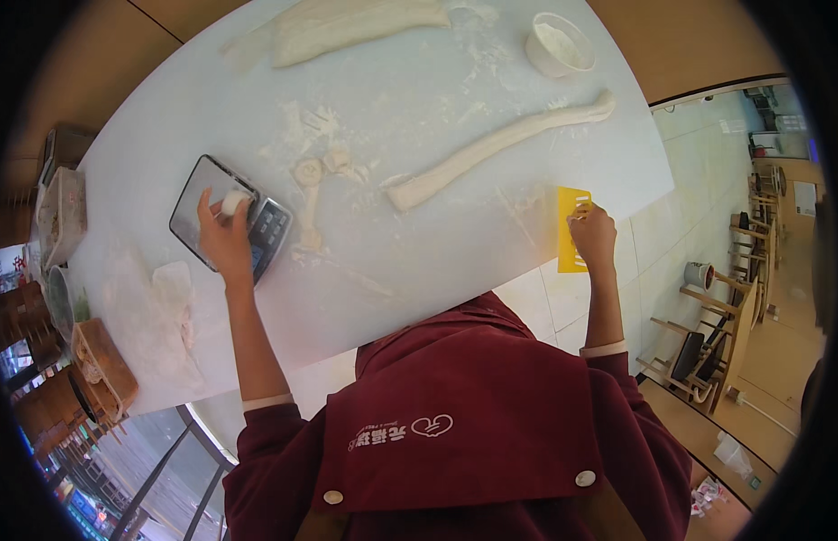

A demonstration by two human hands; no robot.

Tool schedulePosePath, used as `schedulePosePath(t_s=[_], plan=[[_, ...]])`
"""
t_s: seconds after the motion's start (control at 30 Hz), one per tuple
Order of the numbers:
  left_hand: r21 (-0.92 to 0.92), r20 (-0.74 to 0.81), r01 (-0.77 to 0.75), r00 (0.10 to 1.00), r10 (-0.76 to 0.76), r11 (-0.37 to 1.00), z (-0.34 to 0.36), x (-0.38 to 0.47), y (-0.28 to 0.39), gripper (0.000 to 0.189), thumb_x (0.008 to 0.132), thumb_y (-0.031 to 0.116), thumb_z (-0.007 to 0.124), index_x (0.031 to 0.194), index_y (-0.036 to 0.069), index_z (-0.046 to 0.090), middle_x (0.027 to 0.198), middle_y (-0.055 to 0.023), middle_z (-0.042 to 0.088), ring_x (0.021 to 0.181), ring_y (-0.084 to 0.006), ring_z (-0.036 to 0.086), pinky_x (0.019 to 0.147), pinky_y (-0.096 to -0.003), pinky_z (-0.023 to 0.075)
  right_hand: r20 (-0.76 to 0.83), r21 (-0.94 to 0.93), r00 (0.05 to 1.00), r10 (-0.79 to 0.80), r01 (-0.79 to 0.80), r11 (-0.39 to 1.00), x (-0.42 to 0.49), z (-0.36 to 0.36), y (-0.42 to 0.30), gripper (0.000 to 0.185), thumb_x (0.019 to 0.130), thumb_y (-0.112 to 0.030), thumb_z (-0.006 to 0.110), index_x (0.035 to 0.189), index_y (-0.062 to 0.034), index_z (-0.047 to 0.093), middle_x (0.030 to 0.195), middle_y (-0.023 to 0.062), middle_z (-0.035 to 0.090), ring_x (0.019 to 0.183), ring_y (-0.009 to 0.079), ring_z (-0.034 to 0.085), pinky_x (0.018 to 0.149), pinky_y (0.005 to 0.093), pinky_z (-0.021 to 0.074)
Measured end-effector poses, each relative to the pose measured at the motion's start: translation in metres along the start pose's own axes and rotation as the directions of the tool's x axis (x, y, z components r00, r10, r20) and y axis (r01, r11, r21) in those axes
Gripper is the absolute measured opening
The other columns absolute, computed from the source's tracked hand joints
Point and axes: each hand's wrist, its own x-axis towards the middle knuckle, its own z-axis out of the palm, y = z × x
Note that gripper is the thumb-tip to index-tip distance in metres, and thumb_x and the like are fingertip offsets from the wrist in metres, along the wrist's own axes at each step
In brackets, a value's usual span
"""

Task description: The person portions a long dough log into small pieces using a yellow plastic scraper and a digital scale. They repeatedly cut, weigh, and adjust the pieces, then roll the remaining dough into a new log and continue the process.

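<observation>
My left hand [227,233] holds a small piece of dough [234,202] between thumb and fingers, over the metal plate of a digital kitchen scale [202,182]. Whether the dough touches the plate is not clear. In my right hand [593,233] is a yellow plastic dough scraper [566,231], at the table's near right edge. A long dough roll [500,138] lies slantwise on the white table between my hands. Right of the scale lie small dough pieces [309,172] and a narrow dough strip [311,209].
A large slab of dough [358,27] lies at the far side, near a white bowl of flour [560,44]. Flour dusts the table. A plastic bag [172,291], a clear container [66,216] and a brown tray [104,365] stand or lie at left. Wooden chairs [703,351] stand at right.
</observation>
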Motion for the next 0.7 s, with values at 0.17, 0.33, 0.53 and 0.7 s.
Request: schedulePosePath(t_s=[0.17,0.33,0.53,0.7], plan=[[-0.206,0.359,-0.334,0.849,0.388,0.92,0.093,0.001,0.053,0.026,0.08,0.005,0.072,0.106,0.004,0.065,0.106,-0.0079,0.066,0.093,-0.0218,0.065,0.079,-0.0328,0.0518,-0.058,-0.018,0.994,-0.089,0.088,0.996,-0.005,0.002,-0.005,0.02,0.078,-0.016,0.064,0.089,0.0001,0.062,0.083,0.0204,0.068,0.078,0.0397,0.065,0.07,0.0457,0.0532],[0.303,0.665,-0.578,0.698,0.267,0.757,0.144,0.0,0.081,0.033,0.075,0.009,0.072,0.107,0.016,0.068,0.104,-0.008,0.065,0.101,-0.0275,0.06,0.082,-0.0387,0.047,-0.05,-0.067,0.994,-0.101,0.098,0.993,-0.007,-0.003,-0.009,0.017,0.08,-0.014,0.061,0.091,-0.0013,0.062,0.082,0.0203,0.068,0.076,0.0398,0.065,0.068,0.0472,0.053],[0.003,0.434,-0.56,0.747,0.503,0.829,0.12,-0.046,0.083,0.047,0.073,0.01,0.073,0.119,0.009,0.062,0.118,-0.0136,0.058,0.111,-0.0312,0.054,0.09,-0.0412,0.0435,-0.091,0.143,0.895,-0.437,0.446,0.884,-0.046,-0.002,-0.073,0.02,0.08,-0.011,0.058,0.099,-0.0029,0.061,0.072,0.0223,0.064,0.068,0.0413,0.062,0.062,0.0483,0.0502],[-0.162,0.466,-0.465,0.742,0.483,0.87,0.136,-0.103,0.066,0.042,0.073,0.01,0.075,0.112,0.0,0.062,0.115,-0.0145,0.06,0.108,-0.0339,0.054,0.091,-0.0428,0.0429,0.058,0.239,0.718,-0.693,0.664,0.708,-0.072,0.035,-0.156,0.018,0.084,-0.01,0.058,0.099,-0.0052,0.05,0.075,0.0172,0.065,0.062,0.0372,0.064,0.057,0.0469,0.0501]])
